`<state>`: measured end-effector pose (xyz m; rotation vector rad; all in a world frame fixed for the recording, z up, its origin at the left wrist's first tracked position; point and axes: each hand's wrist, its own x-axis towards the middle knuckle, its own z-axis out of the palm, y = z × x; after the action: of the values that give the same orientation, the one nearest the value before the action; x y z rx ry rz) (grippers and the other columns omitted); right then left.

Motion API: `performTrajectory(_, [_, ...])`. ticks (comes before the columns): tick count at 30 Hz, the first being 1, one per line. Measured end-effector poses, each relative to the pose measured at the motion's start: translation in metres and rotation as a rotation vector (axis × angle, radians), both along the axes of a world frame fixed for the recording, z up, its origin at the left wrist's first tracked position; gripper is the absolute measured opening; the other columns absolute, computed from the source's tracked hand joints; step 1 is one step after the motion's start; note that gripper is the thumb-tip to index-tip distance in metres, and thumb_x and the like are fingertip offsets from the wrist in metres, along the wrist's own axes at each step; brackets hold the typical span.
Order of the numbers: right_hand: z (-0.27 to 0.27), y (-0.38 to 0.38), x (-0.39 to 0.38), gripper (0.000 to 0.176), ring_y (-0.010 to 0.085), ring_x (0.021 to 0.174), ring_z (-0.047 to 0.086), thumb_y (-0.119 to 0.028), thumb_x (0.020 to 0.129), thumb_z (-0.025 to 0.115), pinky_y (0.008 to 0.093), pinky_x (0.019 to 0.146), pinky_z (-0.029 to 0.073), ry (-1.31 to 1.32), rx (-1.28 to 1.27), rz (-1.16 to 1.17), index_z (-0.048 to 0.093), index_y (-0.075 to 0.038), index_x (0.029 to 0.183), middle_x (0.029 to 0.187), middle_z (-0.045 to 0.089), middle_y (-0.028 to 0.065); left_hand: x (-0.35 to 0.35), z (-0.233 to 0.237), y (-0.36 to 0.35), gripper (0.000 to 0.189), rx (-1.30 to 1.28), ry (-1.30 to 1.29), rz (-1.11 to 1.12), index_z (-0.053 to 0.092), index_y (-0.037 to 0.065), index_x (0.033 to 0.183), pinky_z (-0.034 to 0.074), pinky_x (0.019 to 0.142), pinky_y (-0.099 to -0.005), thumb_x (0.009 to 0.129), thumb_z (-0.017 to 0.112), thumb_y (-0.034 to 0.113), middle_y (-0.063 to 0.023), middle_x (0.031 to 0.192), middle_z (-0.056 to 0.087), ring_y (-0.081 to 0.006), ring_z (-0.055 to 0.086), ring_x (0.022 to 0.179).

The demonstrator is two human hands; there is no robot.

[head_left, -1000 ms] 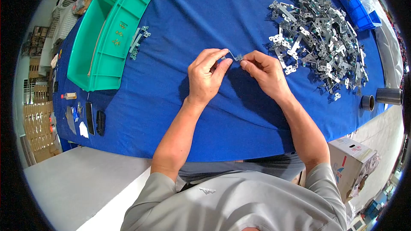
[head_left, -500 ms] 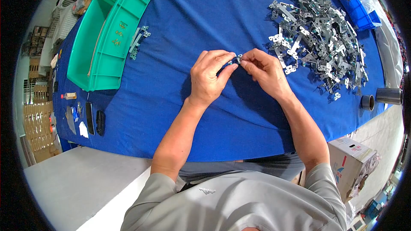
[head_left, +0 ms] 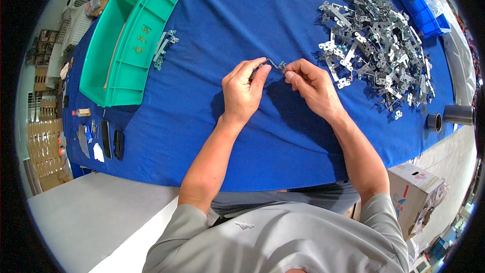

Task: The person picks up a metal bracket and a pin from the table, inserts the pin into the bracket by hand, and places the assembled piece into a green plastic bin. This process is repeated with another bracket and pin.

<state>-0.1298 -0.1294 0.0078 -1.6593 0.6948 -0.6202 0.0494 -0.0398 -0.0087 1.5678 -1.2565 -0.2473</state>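
Observation:
A small bent metal bracket (head_left: 275, 64) spans the gap between my hands, raised over the blue cloth. Its left end is pinched between the thumb and fingers of my left hand (head_left: 243, 88). My right hand (head_left: 316, 88) has thumb and forefinger closed at the bracket's right end, where a tiny part too small to name shows. To the right lies a large pile of similar metal brackets (head_left: 384, 45). A few more brackets (head_left: 162, 50) lie beside the green bin.
The green bin (head_left: 132, 53) stands at the left, a blue bin (head_left: 411, 2) at the far right. Dark metal cups (head_left: 433, 122) sit near the right edge. A small bottle (head_left: 82, 113) and black tools (head_left: 105, 139) lie at the left. A carton (head_left: 414, 192) stands below.
My left hand has shifted slightly left, its fingertips farther from my right hand. More of the bracket now shows between them.

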Motion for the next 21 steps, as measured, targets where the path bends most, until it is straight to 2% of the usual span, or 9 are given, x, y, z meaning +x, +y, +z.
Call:
performTrajectory(4, [-0.001,-0.001,0.0,0.017,0.0078,0.071,0.058,-0.016,0.102,0.066,0.0272,0.062,0.049,0.012,-0.002,-0.003,0.067,0.0,0.107,0.079,0.066,0.0031,-0.003,0.005,0.002,0.018,0.018,-0.012,-0.018,0.075,0.0,0.109,0.053,0.056,-0.0254,0.093,0.077,0.009,-0.008,0.085,0.072,-0.0097,0.067,0.067])
performTrajectory(7, [-0.007,-0.004,-0.001,0.016,0.0076,0.069,0.058,-0.016,0.101,0.067,0.0274,0.061,0.048,0.065,-0.074,-0.032,0.067,-0.001,0.105,0.077,0.065,0.0038,-0.001,0.004,-0.001,0.021,-0.11,-0.088,-0.04,0.076,0.002,0.109,0.053,0.062,-0.0259,0.089,0.08,0.006,-0.0085,0.093,0.073,-0.0108,0.067,0.073])
performTrajectory(10, [-0.005,-0.003,-0.001,0.015,0.0079,0.068,0.059,-0.016,0.101,0.068,0.0278,0.06,0.048,0.092,-0.076,-0.042,0.067,-0.001,0.103,0.075,0.065,0.0047,-0.005,0.013,0.003,0.025,-0.049,-0.049,-0.058,0.077,0.003,0.109,0.052,0.065,-0.0265,0.085,0.082,0.004,-0.0087,0.101,0.073,-0.0116,0.064,0.075])
performTrajectory(14, [0.0,-0.002,0.001,0.015,0.0089,0.067,0.061,-0.015,0.101,0.068,0.0277,0.06,0.049,0.1,-0.052,-0.052,0.065,-0.001,0.101,0.074,0.064,0.0047,-0.001,0.008,0.001,0.027,-0.103,-0.105,-0.07,0.077,0.005,0.11,0.051,0.063,-0.0264,0.084,0.083,0.004,-0.0083,0.104,0.073,-0.0115,0.062,0.073])
performTrajectory(17, [-0.004,-0.003,0.0,0.014,0.0092,0.067,0.062,-0.014,0.1,0.068,0.0272,0.06,0.051,0.041,0.048,-0.038,0.065,-0.001,0.102,0.076,0.066,0.0044,-0.001,0.005,0.001,0.028,-0.107,-0.12,-0.065,0.076,0.005,0.11,0.051,0.063,-0.0265,0.084,0.083,0.004,-0.0082,0.104,0.073,-0.0113,0.062,0.074])
performTrajectory(21, [-0.01,-0.002,0.003,0.015,0.0089,0.068,0.062,-0.014,0.1,0.068,0.0268,0.061,0.052,-0.053,0.033,-0.09,0.065,0.0,0.104,0.08,0.067,0.0044,-0.001,0.006,0.001,0.029,-0.094,-0.169,-0.066,0.076,0.005,0.11,0.053,0.065,-0.0277,0.082,0.084,0.004,-0.0089,0.104,0.073,-0.0135,0.064,0.076])
